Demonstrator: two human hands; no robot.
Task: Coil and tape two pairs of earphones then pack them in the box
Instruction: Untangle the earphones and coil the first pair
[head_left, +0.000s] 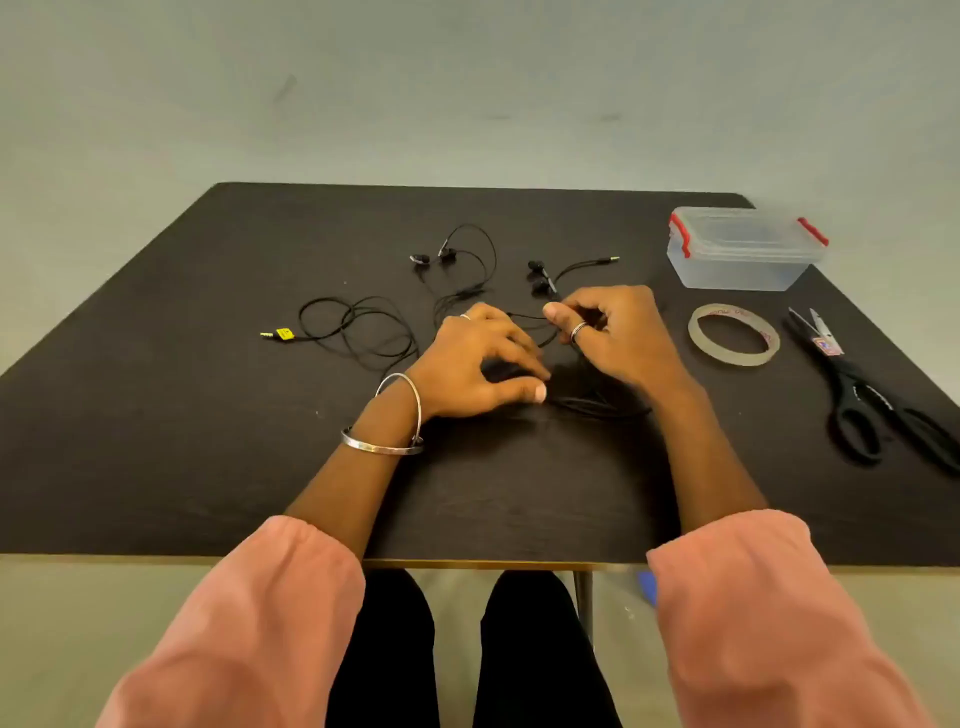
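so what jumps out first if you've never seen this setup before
Both hands at the table's middle: the right hand pinches a black earphone cable, the left hand hovers curled beside it. A second pair of earphones sprawls loose at left; the closed clear box, tape roll and scissors line the right.

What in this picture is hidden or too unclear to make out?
Head view only:
- Cable under the right hand: the fingers hide how it is held.
- Left hand: its palm hides the cable beneath.
- Scissors: handles cut by the right edge.
- Tape roll print: too small.
- Plastic box: contents unclear.
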